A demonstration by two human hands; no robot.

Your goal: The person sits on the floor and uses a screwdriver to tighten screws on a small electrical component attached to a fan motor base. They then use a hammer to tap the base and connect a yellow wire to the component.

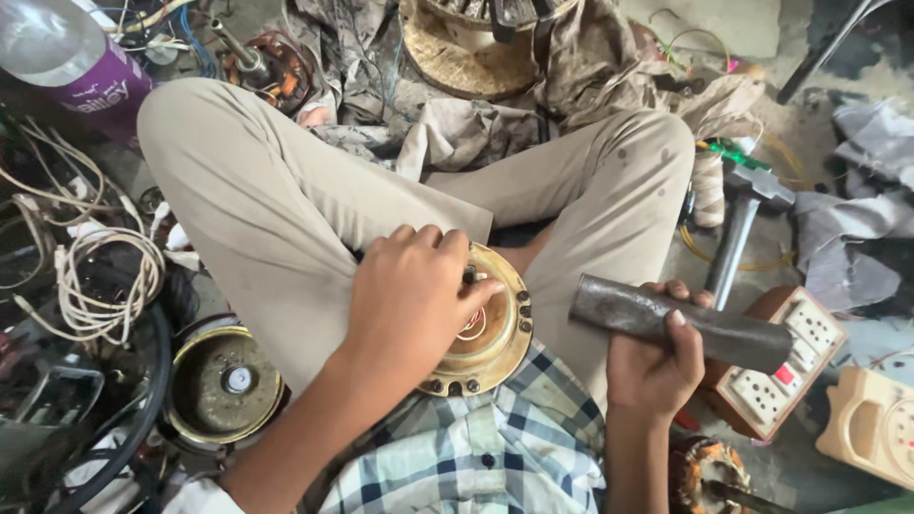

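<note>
On cluttered concrete floor (809, 143): wires (95, 276), rags (857, 219), switchboard (785, 366).

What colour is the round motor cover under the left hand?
Brass-gold, seen best in the head view: the round motor cover under the left hand.

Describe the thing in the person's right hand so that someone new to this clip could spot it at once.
Start at the person's crossed legs in beige trousers, then look right of the round brass-coloured motor cover in their lap. The right hand grips a dark grey metal pipe, lying nearly level. Unlike the hammer behind, it is a plain, headless cylinder.
</note>
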